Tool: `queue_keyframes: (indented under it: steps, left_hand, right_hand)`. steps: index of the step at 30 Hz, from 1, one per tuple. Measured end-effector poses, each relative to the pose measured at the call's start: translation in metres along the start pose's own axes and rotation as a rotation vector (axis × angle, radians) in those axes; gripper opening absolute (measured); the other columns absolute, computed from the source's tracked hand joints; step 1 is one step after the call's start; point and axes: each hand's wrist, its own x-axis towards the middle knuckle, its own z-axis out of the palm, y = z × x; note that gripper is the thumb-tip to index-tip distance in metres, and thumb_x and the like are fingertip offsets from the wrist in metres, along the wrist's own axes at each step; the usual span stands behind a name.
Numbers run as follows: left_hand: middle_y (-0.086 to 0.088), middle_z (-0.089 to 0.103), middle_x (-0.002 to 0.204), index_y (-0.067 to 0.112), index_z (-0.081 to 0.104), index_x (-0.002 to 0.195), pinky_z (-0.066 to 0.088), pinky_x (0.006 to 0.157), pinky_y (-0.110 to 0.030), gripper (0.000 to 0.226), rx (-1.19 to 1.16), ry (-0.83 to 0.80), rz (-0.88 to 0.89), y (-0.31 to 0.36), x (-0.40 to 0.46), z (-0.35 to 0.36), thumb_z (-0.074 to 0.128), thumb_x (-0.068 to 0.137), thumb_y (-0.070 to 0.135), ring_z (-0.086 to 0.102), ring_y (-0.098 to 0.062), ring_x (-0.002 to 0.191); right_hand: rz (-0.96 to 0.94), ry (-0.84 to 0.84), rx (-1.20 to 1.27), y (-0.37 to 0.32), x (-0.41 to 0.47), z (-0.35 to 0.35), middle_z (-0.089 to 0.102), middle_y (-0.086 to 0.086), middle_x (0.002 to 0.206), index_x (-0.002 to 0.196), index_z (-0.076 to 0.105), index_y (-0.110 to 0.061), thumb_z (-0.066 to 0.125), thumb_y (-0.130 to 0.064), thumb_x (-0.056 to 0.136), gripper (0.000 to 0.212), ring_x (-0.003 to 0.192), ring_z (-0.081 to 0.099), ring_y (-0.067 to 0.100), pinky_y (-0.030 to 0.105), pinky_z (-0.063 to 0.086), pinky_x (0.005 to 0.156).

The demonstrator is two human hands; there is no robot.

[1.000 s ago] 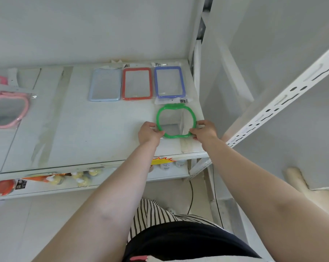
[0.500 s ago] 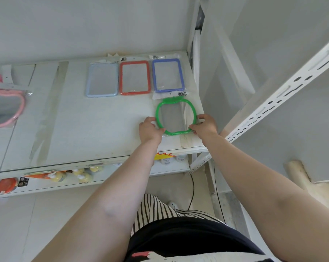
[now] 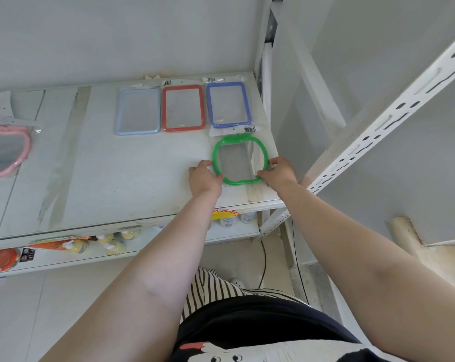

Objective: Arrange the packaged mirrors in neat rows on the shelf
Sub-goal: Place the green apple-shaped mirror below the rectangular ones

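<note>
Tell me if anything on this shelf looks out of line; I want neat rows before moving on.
Yes: the pink mirror lies alone at the far left edge, tilted, well away from the back row of light blue, red and blue mirrors. The green mirror sits squarely in front of the blue one.

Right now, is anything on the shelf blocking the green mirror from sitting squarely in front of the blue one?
Nothing visible does. Both hands, left and right, hold the green mirror flat on the shelf, just in front of the blue mirror. Only the blue mirror's barcode flap touches its top edge.
</note>
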Motion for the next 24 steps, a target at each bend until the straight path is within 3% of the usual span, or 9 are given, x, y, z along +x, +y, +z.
queue_keyframes:
  steps: [3,9,12,24]
  left_hand:
    - [-0.011,0.049,0.128,0.019,0.055,0.128,0.048,0.098,-0.036,0.049,0.028,0.021,-0.003,0.000,0.000,0.000,0.071,0.082,0.022,0.057,-0.030,0.113]
    - [-0.012,0.049,0.131,0.017,0.052,0.131,0.046,0.100,-0.037,0.049,0.046,0.042,0.031,-0.005,-0.007,-0.012,0.068,0.084,0.023,0.053,-0.031,0.118]
    - [-0.011,0.050,0.131,0.017,0.052,0.132,0.046,0.099,-0.036,0.048,0.053,0.061,0.052,-0.011,-0.014,-0.030,0.066,0.086,0.022,0.053,-0.029,0.119]
    - [-0.006,0.059,0.130,0.013,0.056,0.127,0.041,0.093,-0.025,0.041,-0.008,0.135,0.041,-0.064,-0.041,-0.136,0.060,0.087,0.011,0.057,-0.022,0.117]
  right_hand:
    - [-0.020,0.011,-0.111,-0.002,-0.004,-0.004,0.062,0.010,0.115,0.131,0.047,-0.008,0.069,-0.027,0.085,0.054,0.093,0.062,0.029,0.036,0.051,0.085]
    - [-0.050,0.170,-0.355,-0.005,-0.019,-0.001,0.046,0.014,0.132,0.131,0.044,-0.007,0.062,-0.036,0.088,0.055,0.117,0.054,0.032,0.041,0.041,0.097]
    - [-0.167,0.232,-0.402,-0.008,-0.028,0.003,0.047,0.013,0.129,0.128,0.046,-0.008,0.060,-0.029,0.089,0.047,0.117,0.052,0.032,0.040,0.044,0.088]
    - [-0.513,-0.018,-0.357,-0.058,-0.088,0.078,0.061,0.009,0.121,0.128,0.052,-0.015,0.061,-0.024,0.087,0.043,0.115,0.055,0.026,0.036,0.050,0.089]
